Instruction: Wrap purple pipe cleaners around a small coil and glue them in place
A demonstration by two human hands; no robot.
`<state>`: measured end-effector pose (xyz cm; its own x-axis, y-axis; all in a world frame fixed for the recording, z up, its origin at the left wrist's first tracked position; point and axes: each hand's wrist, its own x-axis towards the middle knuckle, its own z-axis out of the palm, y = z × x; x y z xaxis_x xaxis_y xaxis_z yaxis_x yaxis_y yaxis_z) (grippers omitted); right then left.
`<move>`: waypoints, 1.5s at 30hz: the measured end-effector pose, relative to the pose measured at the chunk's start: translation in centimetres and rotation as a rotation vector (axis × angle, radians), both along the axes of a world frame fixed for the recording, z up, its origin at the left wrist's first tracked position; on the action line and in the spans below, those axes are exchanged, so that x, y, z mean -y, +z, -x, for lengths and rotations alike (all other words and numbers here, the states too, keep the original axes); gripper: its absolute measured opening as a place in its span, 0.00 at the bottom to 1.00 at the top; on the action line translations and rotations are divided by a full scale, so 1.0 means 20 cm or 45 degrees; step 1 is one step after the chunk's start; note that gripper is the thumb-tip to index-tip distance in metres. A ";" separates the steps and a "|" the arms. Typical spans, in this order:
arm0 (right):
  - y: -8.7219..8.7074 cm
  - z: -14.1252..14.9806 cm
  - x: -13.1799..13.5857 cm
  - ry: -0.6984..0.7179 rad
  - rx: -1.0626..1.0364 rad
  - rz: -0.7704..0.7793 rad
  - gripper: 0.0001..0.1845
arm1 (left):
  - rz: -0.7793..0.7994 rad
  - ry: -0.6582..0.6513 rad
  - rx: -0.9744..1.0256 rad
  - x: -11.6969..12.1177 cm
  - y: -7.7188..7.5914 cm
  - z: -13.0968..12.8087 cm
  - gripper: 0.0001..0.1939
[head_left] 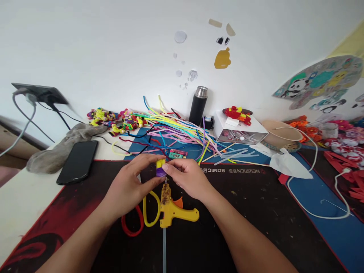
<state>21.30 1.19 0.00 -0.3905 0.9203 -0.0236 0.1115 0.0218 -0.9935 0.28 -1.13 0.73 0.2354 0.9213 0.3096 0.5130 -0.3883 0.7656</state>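
Above the dark desk mat, my left hand (125, 187) grips a small yellow and purple fuzzy piece (160, 168), apparently wound pipe cleaner, between thumb and fingers. The fingers of my right hand (189, 178) are closed on the same piece from its right side. Just below it lies a yellow hot glue gun (176, 214), its browned nozzle pointing away from me and a clear glue stick (164, 250) coming out of its back. One red loop (133, 223) and one yellow loop (152, 210), seemingly scissor handles, rest left of the gun; their upper part is hidden by my left hand.
Behind the mat lies a pile of coloured pipe cleaners (176, 129), with a black flask (198, 106) and a drawer box (241, 131) nearby. A phone (77, 162) is at left. A white cable (318, 217) curls at right beside a crumpled tissue (290, 165).
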 end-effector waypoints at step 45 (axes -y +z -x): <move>0.01 0.06 0.03 -0.065 -0.453 0.353 0.30 | -0.456 0.165 -0.140 0.02 -0.07 -0.07 0.14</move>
